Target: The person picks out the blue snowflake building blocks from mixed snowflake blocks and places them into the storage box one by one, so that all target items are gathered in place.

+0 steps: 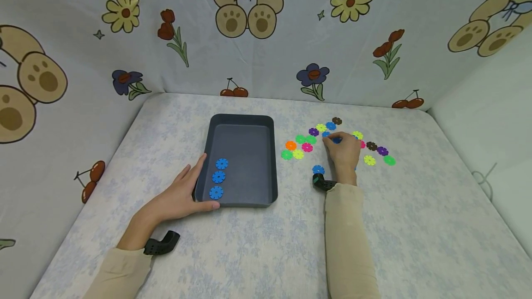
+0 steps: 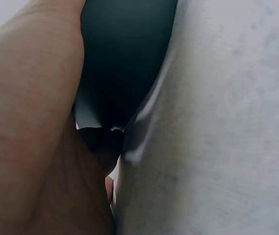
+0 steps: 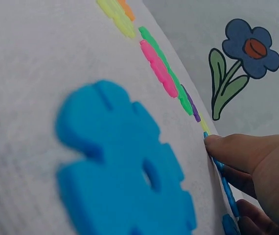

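Note:
A dark grey tray (image 1: 249, 165) lies on the table, with three blue notched plastic discs (image 1: 218, 177) in a column along its left side. My left hand (image 1: 178, 200) rests against the tray's near left corner, fingers straight along the left wall and thumb at the front edge. In the left wrist view, the hand (image 2: 27, 127) is beside the dark tray wall (image 2: 129, 49). Among the loose discs to the right, my right hand (image 1: 344, 151) pinches a blue disc (image 3: 225, 183) between thumb and fingers. A nearer blue disc (image 3: 125, 161) lies apart from it; the palm hides some discs.
Left of the right hand lie several green, orange, pink, yellow and purple discs, including an orange one (image 1: 291, 145). More lie to its right, among them a green disc (image 1: 389, 160). A brown disc (image 1: 337, 121) is farthest back. A printed cloth (image 1: 266, 59) hangs behind the table.

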Action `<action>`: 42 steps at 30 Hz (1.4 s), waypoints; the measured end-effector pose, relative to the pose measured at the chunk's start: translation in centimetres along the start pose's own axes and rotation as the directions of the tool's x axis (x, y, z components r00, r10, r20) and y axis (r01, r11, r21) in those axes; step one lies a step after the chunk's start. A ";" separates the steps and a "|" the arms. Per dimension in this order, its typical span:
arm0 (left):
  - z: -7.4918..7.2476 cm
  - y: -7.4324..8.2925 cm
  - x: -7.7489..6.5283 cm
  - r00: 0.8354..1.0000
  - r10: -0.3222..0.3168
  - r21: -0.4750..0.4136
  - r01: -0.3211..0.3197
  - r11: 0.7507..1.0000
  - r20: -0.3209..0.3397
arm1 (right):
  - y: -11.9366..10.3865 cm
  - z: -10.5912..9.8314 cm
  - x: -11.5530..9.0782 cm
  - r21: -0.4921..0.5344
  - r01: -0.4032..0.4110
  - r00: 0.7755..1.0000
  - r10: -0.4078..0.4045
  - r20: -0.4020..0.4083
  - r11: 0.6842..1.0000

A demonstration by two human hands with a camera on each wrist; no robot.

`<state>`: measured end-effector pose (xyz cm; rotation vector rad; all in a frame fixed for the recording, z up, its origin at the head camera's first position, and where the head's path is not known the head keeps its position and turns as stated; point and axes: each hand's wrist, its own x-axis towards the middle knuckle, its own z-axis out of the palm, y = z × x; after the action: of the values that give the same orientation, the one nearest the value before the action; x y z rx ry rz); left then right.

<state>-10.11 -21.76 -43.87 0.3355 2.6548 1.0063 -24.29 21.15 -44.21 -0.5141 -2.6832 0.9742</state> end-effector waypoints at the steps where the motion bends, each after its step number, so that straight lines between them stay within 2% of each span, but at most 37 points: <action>1: 0.0 0.0 0.0 1.000 0.000 -0.001 0.000 1.000 0.000 | 0.0 0.0 0.0 0.004 0.001 1.000 -0.001 -0.005 1.000; 7: 0.0 0.1 0.0 1.000 0.002 0.000 -0.002 1.000 0.001 | -0.1 -0.2 0.0 0.036 -0.012 1.000 0.012 0.007 0.999; 16: -0.2 0.2 -0.1 1.000 -0.009 0.002 0.009 1.000 0.003 | -0.2 -2.5 0.2 -0.034 -0.076 0.984 0.081 0.157 0.996; 21: -0.1 0.2 -0.2 1.000 -0.013 0.003 0.013 1.000 0.001 | -0.3 -3.0 0.0 -0.021 -0.097 0.974 0.099 0.202 0.995; 25: -0.1 0.2 -0.1 1.000 -0.007 0.000 0.007 1.000 0.002 | -0.3 -3.0 -0.2 0.004 -0.099 0.976 0.096 0.197 0.995; 35: 0.0 0.1 -0.1 1.000 0.001 -0.002 -0.001 1.000 -0.003 | -0.5 -2.6 0.0 0.016 -0.058 0.992 0.055 0.116 0.998; 42: 0.0 0.2 -0.2 1.000 -0.006 0.009 0.006 1.000 -0.008 | -0.6 -2.6 -0.1 0.035 -0.058 0.989 0.053 0.135 0.998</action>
<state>-9.91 -21.68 -43.69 0.3262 2.6663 0.9958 -23.50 22.12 -41.86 -0.5366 -2.7747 1.1114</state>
